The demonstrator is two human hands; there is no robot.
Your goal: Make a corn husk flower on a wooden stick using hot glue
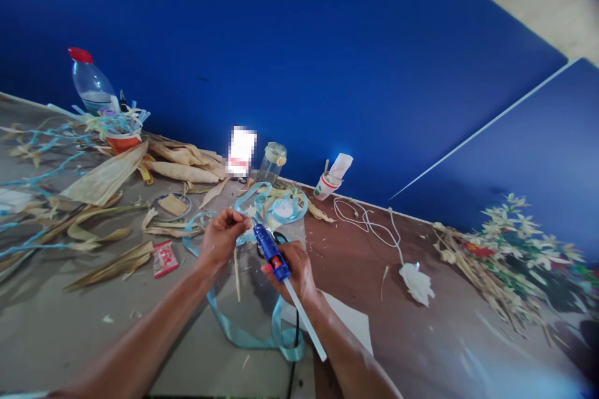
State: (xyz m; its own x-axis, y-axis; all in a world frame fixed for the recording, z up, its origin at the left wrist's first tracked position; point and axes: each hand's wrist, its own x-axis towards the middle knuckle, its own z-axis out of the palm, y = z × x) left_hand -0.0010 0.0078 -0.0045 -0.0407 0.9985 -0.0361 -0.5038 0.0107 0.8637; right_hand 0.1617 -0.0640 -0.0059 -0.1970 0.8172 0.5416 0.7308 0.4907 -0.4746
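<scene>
My right hand [302, 271] is wrapped round a blue hot glue gun [266, 246], its nozzle pointing away from me. A long translucent glue stick [306, 322] sticks out of the gun's rear. Close to the nozzle, my left hand [222, 237] is closed in a pinch; whatever lies between the fingertips is too small to make out. Light blue ribbon [234, 331] curls below and behind both hands. Black scissor handles [279, 237] show partly behind the glue gun. A thin pale stalk [237, 277] lies beneath my left hand.
Dried corn husks [187, 171] and a red packet [165, 259] lie at left. A bottle [93, 87], glass jar [272, 161], bright blurred-out screen [241, 151] and paper cup [326, 187] stand along the blue partition [299, 62]. A white cable [369, 224] and artificial flowers [524, 243] are right.
</scene>
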